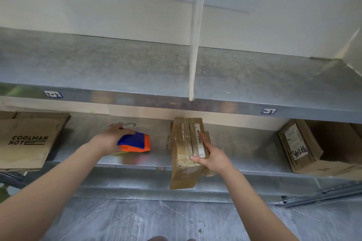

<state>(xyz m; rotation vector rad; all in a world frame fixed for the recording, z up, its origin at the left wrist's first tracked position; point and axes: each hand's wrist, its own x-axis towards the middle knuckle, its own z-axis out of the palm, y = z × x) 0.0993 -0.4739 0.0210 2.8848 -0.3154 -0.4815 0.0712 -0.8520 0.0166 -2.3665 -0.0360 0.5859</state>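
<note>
Here, one brown parcel (184, 152), wrapped in clear tape and bearing one white barcode strip, lies across the front edge of the lower shelf (244, 143), its near end hanging out past the edge. The right hand (210, 157) grips it from the right side, thumb laid across the top face and fingers curled round the side.

Left of it and apart from it, one blue and orange packet (137, 142) lies on the same shelf. The left hand (111, 137) holds this packet, fingers curled over its far edge. Something yellow (119, 153) shows just under the packet; what it is cannot be told.

Two cardboard boxes also stand on the lower shelf. One, at the far left, is printed "COOLMAN NOTE" (27, 143). The other (305, 146), at the far right, carries a white label with handwriting.

Above, the upper shelf (117, 68) has two small labels on its front edge, one at the left (53, 94) and one at the right (268, 111). One white post (195, 35) rises from it between them.
</note>
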